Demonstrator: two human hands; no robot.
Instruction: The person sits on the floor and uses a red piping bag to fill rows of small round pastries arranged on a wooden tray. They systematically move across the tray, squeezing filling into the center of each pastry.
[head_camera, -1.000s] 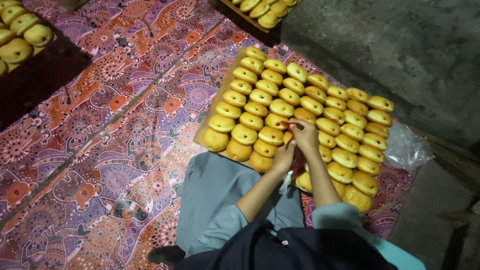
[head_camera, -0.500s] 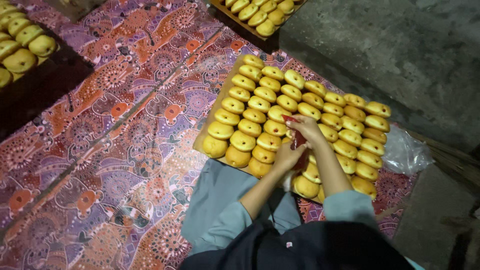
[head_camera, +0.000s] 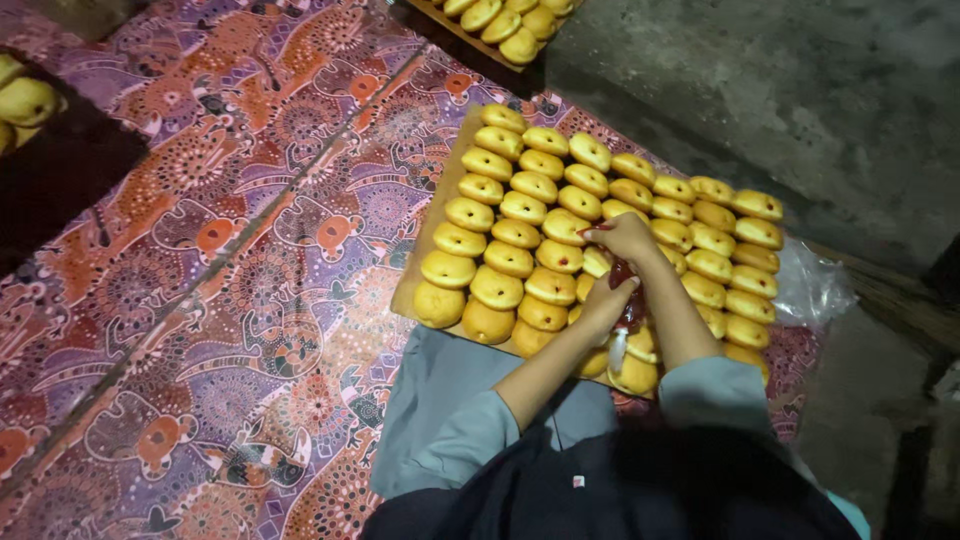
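A wooden board (head_camera: 432, 232) on the patterned mat carries several rows of round yellow buns (head_camera: 520, 235), each with a small hole on top; some show red filling. Both my hands hold a piping bag of red filling (head_camera: 628, 300) over the middle of the board. My right hand (head_camera: 628, 238) grips the bag's tip end and points it at a bun. My left hand (head_camera: 606, 306) squeezes the bag's body lower down.
A colourful patterned mat (head_camera: 230, 300) covers the floor. A second tray of buns (head_camera: 505, 20) lies at the top, a third (head_camera: 25, 100) at the far left. Bare concrete floor (head_camera: 760, 110) is on the right, with a clear plastic bag (head_camera: 812, 285) beside the board.
The view has shifted slightly, so the board sits a little lower in frame. My hands with the piping bag have moved a bit along the middle row of buns.
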